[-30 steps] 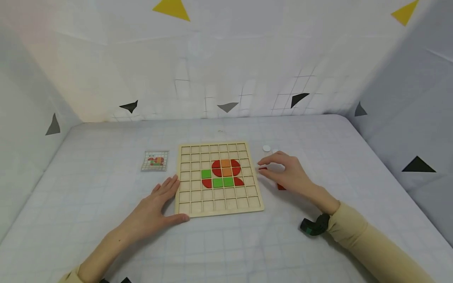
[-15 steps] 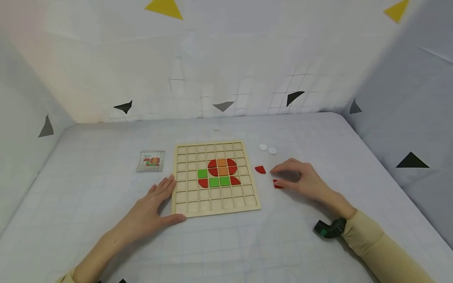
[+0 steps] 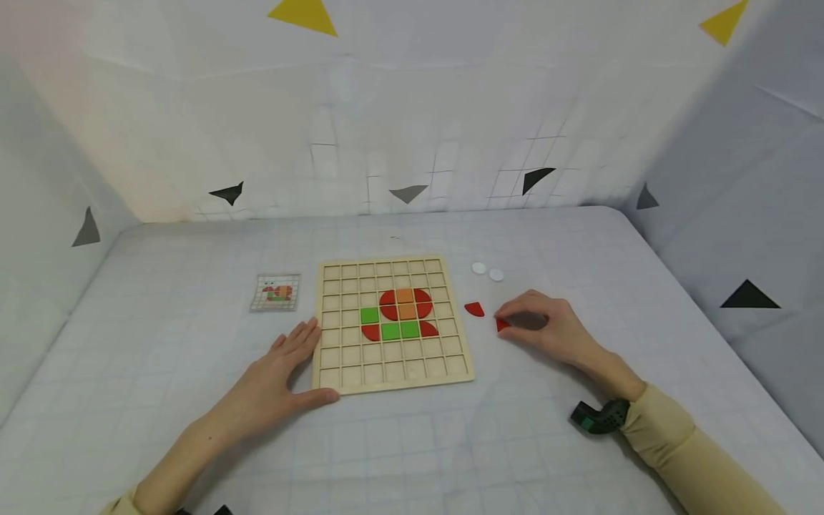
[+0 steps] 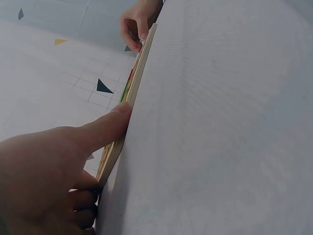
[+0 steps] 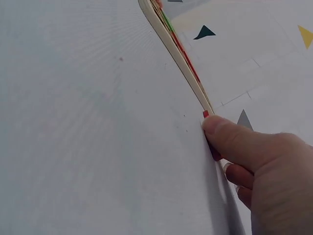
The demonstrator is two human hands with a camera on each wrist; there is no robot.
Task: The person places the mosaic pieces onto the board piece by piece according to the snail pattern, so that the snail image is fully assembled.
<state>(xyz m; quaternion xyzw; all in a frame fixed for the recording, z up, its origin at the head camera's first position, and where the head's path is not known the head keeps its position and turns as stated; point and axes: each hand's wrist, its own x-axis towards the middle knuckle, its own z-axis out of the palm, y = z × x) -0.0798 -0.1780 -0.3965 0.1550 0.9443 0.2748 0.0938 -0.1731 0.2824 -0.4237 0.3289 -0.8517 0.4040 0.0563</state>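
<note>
A wooden grid board (image 3: 360,357) lies on the table with red, orange and green tiles set in some of its squares. My left hand (image 3: 270,386) rests against the board's lower left corner, its fingers straight along the left edge and its thumb (image 4: 115,122) on the front edge. To the right of the board, my right hand (image 3: 547,329) pinches a red tile (image 3: 501,325) between thumb and fingers; its full shape is hidden. The same red tile (image 5: 216,155) shows below the thumb in the right wrist view. A red quarter-circle tile (image 3: 474,309) lies between that hand and the board.
Two white discs, a nearer one (image 3: 496,275) and a farther one (image 3: 478,268), lie behind the right hand. A small picture card (image 3: 275,292) with a coloured grid pattern sits left of the board. White sheeting (image 3: 412,107) stands upright behind the table.
The right hand has drawn back to the right from the red quarter-circle, leaving it on the table. It now grips another red tile, which lay by its thumb half a second ago.
</note>
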